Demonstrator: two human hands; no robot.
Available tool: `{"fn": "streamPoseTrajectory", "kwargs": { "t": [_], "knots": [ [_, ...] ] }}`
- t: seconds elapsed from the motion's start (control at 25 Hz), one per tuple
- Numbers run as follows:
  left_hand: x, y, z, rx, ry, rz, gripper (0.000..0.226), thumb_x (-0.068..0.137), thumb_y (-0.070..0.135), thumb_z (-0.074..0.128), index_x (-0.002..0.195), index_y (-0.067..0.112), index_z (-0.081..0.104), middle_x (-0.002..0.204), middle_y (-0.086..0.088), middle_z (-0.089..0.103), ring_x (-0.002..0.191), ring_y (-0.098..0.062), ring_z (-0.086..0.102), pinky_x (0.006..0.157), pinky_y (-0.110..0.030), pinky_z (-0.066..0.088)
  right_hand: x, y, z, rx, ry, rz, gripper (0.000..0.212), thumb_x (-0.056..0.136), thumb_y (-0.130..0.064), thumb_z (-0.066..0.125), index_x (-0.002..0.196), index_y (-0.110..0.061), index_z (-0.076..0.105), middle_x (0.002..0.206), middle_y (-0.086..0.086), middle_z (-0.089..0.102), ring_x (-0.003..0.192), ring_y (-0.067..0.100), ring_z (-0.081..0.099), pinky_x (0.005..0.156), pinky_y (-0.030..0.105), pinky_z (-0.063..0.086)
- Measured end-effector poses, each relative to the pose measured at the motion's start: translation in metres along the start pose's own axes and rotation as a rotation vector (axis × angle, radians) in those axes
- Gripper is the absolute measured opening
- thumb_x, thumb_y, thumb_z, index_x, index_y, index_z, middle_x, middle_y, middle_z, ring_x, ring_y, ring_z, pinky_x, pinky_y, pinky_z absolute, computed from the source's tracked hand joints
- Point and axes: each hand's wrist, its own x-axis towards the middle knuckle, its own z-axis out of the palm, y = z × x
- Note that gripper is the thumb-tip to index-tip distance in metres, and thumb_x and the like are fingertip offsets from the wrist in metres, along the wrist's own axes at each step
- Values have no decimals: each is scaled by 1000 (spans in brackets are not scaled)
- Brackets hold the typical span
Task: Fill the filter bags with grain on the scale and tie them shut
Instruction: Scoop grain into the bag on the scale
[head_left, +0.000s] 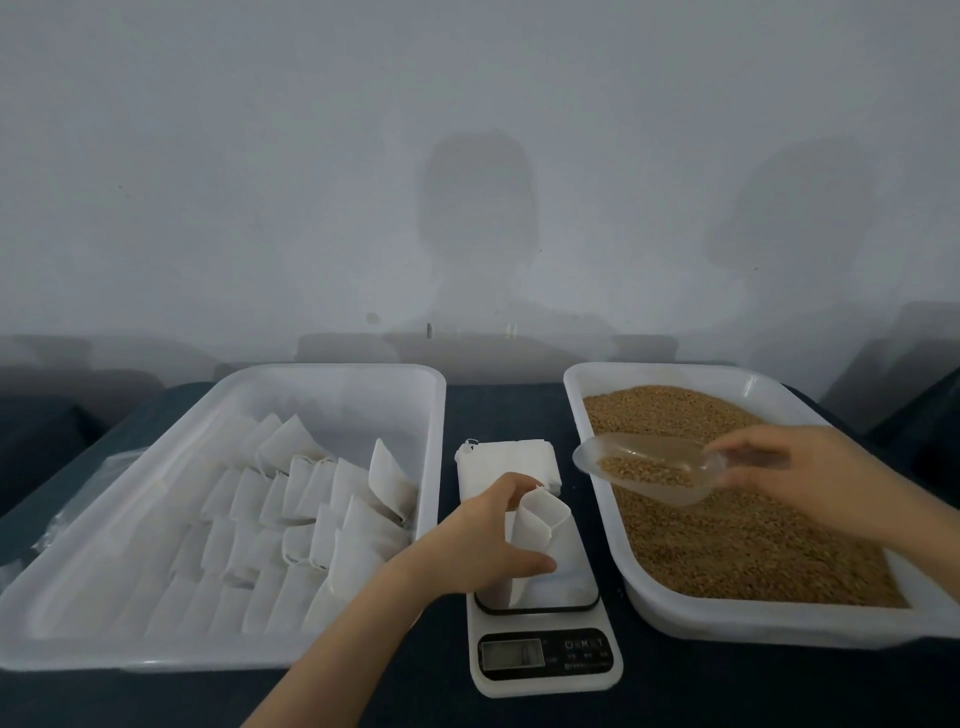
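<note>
My left hand (483, 540) holds a white filter bag (540, 525) upright with its mouth open, standing on the platform of a white digital scale (545, 660). My right hand (795, 467) grips the handle of a clear plastic scoop (649, 467) that carries some brown grain. The scoop hovers over the left part of the white grain tray (753, 623), a little to the right of and above the bag's mouth. Brown grain (727, 530) fills that tray.
A large white tray (332, 384) on the left holds several rows of filled white bags (311, 509). A stack of flat empty filter bags (504, 462) lies behind the scale. Everything rests on a dark tabletop against a pale wall.
</note>
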Motion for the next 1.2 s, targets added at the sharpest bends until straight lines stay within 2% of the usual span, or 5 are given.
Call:
{"fn": "streamPoseTrajectory", "kwargs": {
  "t": [0.2, 0.44, 0.8, 1.0, 1.2],
  "knots": [
    [-1, 1, 0, -7, 1, 6, 68, 78, 38, 77, 129, 41, 32, 126, 17, 48, 113, -10, 51, 94, -28, 51, 3, -30, -4, -83, -71, -93, 37, 55, -65, 55, 88, -53, 62, 90, -41, 61, 87, -18, 57, 70, 15, 46],
    [1, 0, 0, -35, 23, 2, 67, 77, 44, 76, 130, 40, 35, 129, 18, 49, 117, -5, 48, 94, -23, 45, 10, -43, -5, -259, -80, -152, 21, 71, -51, 65, 92, -49, 65, 90, -31, 65, 84, -17, 57, 73, 19, 50],
    [1, -3, 0, -63, 77, 17, 62, 76, 44, 76, 128, 33, 45, 126, 16, 55, 116, -1, 49, 95, -20, 44, 18, -59, -2, -418, -111, -205, 14, 70, -62, 60, 82, -59, 57, 89, -35, 60, 83, -18, 54, 77, 20, 49],
    [1, -1, 1, -83, 94, 32, 55, 78, 38, 77, 125, 31, 49, 120, 17, 57, 114, -1, 52, 97, -29, 51, 21, -64, -1, -471, -124, -199, 25, 60, -74, 50, 80, -62, 55, 88, -37, 60, 84, -16, 54, 80, 29, 52],
    [2, -1, 0, -90, 82, 32, 65, 71, 45, 80, 127, 32, 49, 122, 16, 56, 113, -3, 54, 96, -30, 52, 26, -73, -1, -537, -108, -196, 29, 68, -68, 61, 95, -56, 61, 92, -36, 60, 91, -8, 53, 82, 36, 51]
  ]
}}
